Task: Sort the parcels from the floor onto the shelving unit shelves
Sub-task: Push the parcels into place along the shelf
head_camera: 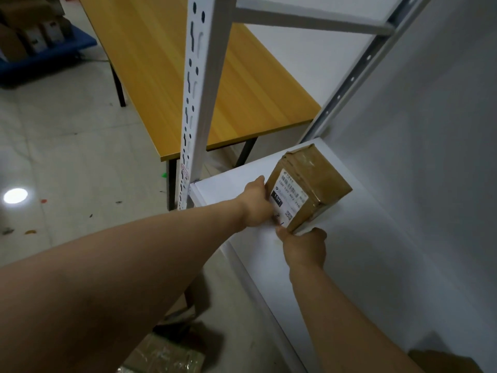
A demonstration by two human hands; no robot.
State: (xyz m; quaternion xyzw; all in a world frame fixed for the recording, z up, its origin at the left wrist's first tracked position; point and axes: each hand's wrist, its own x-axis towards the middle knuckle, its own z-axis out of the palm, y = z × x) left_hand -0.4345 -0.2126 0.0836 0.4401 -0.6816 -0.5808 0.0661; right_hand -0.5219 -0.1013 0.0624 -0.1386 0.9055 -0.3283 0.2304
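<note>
parcel [309, 187]: small brown cardboard box, all taped up, white shipping label with barcodes facing the person; it sits on the white shelf, near the left end, tipped a bit so the label side leans toward the hands; can't quite tell if the bottom is flat on the board or lifted at one edge

left hand [255, 203]: pressed against the label side of the box, thumb up along the top-left corner of the label; fingers are closed onto the box face, not spread; arm reaches in bare from the lower left

right hand [304, 246]: gripping the bottom near corner of the box from below, fingers curled under it so I can't see the tips; thumb touches the label's lower edge

shelf [363, 265]: plain white board of the shelving unit, wall just behind it on the right

shelving upright [196, 103]: white slotted metal post just left of the box, with a crossbar higher up

table [166, 63]: yellow wood-grain top on black legs, standing behind the post

floor parcels [161, 354]: a couple of brown taped boxes down by the person's feet, blurry

blue crate [40, 57]: far left on the tiled floor, with more cardboard boxes in it
</note>
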